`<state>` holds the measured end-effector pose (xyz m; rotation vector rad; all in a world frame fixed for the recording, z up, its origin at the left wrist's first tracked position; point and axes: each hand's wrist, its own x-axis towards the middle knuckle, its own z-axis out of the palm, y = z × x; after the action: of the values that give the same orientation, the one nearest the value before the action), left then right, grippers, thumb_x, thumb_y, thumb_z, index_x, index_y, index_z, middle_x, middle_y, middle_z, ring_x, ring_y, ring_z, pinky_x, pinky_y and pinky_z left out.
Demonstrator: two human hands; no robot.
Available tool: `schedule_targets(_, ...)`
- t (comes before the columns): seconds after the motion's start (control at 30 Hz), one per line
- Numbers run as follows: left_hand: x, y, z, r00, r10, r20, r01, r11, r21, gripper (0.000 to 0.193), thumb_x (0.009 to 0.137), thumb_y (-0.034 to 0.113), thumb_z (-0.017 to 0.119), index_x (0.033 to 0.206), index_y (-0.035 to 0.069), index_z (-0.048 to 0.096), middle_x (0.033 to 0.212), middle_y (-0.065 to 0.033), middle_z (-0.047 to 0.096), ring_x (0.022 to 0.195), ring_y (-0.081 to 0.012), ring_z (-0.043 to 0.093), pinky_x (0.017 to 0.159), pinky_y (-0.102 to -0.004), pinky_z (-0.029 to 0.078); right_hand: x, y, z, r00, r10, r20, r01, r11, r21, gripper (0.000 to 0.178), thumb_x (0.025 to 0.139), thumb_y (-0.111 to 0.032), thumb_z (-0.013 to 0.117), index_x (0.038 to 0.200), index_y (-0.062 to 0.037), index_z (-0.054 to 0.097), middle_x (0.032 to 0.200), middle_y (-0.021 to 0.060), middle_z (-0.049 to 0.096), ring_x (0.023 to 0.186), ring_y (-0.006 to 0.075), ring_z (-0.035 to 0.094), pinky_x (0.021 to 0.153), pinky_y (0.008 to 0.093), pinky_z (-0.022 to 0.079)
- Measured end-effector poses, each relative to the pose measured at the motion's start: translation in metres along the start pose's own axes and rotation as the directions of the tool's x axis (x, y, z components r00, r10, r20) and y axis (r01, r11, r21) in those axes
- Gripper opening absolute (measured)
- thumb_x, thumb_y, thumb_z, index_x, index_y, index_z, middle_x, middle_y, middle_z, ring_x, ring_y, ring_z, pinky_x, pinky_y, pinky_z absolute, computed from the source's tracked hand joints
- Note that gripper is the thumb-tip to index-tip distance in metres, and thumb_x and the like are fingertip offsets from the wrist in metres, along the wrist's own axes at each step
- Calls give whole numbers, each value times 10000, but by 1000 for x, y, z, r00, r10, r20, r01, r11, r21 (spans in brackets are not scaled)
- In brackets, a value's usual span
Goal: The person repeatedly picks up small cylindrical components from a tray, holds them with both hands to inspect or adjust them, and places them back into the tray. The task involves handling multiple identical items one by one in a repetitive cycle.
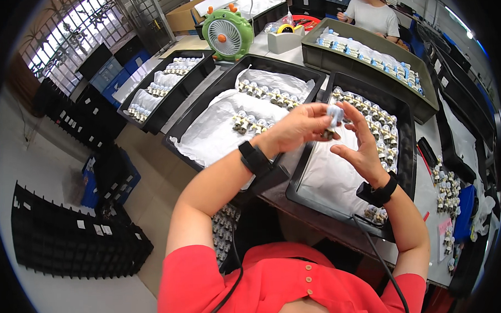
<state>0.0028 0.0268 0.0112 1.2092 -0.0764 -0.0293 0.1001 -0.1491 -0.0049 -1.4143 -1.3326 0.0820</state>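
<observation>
Between the thumb and fingers of my left hand [299, 127] is a small figurine [335, 114] with a pale blue-white top and a darker base. Its details are blurred. My right hand [367, 149] curves around the other side, thumb and fingers spread apart; whether a fingertip touches the figurine I cannot tell. Both hands are above a black tray [318, 201] lined with white sheet, where rows of similar figurines [384, 124] stand along the right side. Another black tray [178, 128] to the left holds more figurines [267, 94] on white sheets.
A green fan [228, 36] stands at the back. Behind on the right is an olive bin [369, 69] of blue-white figurines, with a person [373, 14] beyond it. A smaller black tray [201, 75] sits far left. Stacked black trays [71, 234] rest at lower left. A cable [378, 251] hangs near my right arm.
</observation>
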Motion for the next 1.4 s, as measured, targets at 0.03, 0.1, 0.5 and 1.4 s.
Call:
schedule_targets(0.03,-2,11,-5,999,-9,-33,12,996,86,362,920,213,550,1237,52,482,1116,-67,590,954,-167,620,857,-334,502,1,-3,-2,1000,6,-5,-6,1000,-19,801,706,-251,778,1374,-99,362,1360,69,452,1198,212,465,959,364,400)
schedule_targets(0.1,-6,35,-29,993,9,-115,23,963,270,304,918,195,547,1180,48,501,1076,-61,594,926,-164,631,844,-323,505,1,-6,-5,999,27,-18,-28,999,-39,784,720,-280,762,1371,-100,364,1353,70,458,1209,222,453,968,372,384)
schedule_targets(0.5,-69,12,-230,576,303,-759,693,312,650,352,765,144,704,1055,-14,579,900,-108,645,771,-165,650,624,-293,550,2,-7,-7,999,32,-8,-33,997,-71,661,770,-213,702,1342,-94,393,1303,99,491,1204,221,463,956,361,374)
schedule_targets(1.4,-72,8,-237,636,459,-621,617,181,766,304,744,215,664,991,39,676,904,-144,677,857,-255,655,788,-341,501,11,64,-71,916,136,-378,-301,856,-421,359,793,-143,627,1124,-21,557,1075,163,609,1018,286,579,888,342,441)
